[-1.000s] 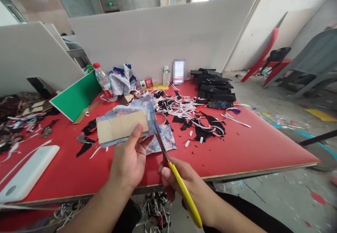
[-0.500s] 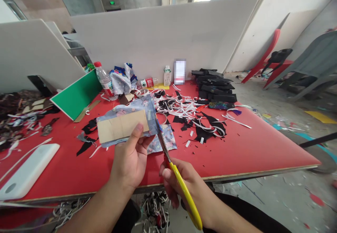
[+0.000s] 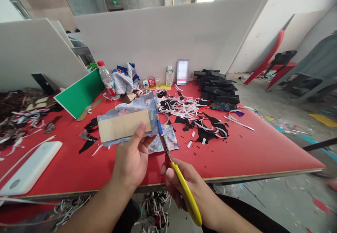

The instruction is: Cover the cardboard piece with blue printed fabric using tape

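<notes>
My left hand (image 3: 134,155) pinches a tan cardboard rectangle (image 3: 122,125) against a piece of blue patterned fabric (image 3: 134,105), thumb on the card and fingers behind. The fabric extends beyond the card on its upper and right sides. In my right hand (image 3: 181,177) is a pair of scissors (image 3: 185,192) with yellow handles, the blades pointing up and away. Their blades lie at the fabric's right edge, where a narrow blue strip hangs over them. Under the held fabric, another blue patterned piece (image 3: 165,140) lies on the table.
White strips and black scraps (image 3: 184,106) cover the middle of the red table (image 3: 237,148). Black folded pieces (image 3: 218,87) are stacked at the back right. A red-capped bottle (image 3: 107,80), a green board (image 3: 80,94) and a white power-bank-like block (image 3: 31,168) stand or lie leftward.
The scissor blades have drawn slightly back down from the fabric's edge, and a narrow blue strip now shows more over them. My view has shifted slightly left.
</notes>
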The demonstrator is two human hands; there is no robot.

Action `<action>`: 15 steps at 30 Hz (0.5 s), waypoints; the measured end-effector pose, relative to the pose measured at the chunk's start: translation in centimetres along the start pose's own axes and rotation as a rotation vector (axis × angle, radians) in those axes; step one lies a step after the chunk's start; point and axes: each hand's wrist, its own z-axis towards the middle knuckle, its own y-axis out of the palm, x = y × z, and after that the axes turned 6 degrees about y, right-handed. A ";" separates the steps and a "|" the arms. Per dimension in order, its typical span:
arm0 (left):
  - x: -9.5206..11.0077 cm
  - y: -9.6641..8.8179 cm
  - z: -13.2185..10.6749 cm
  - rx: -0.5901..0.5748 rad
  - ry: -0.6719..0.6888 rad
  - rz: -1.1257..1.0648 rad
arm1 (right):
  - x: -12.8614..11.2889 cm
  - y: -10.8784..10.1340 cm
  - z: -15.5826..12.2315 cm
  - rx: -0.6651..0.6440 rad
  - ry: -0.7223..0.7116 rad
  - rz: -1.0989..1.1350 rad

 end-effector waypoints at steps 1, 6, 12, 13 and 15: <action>0.0 0.1 0.0 0.006 0.002 -0.002 | 0.1 0.1 0.0 0.003 0.012 0.010; 0.2 0.2 -0.1 0.011 -0.013 -0.022 | 0.4 0.4 0.4 0.005 0.013 0.029; 0.3 0.0 0.0 0.014 -0.031 -0.040 | 0.1 -0.1 -0.1 -0.045 -0.023 -0.002; 0.3 0.0 -0.1 0.009 -0.029 -0.034 | 0.0 -0.2 -0.2 -0.058 -0.043 -0.013; 0.2 -0.1 -0.1 0.004 -0.029 -0.020 | -0.1 -0.3 -0.4 -0.073 -0.079 -0.035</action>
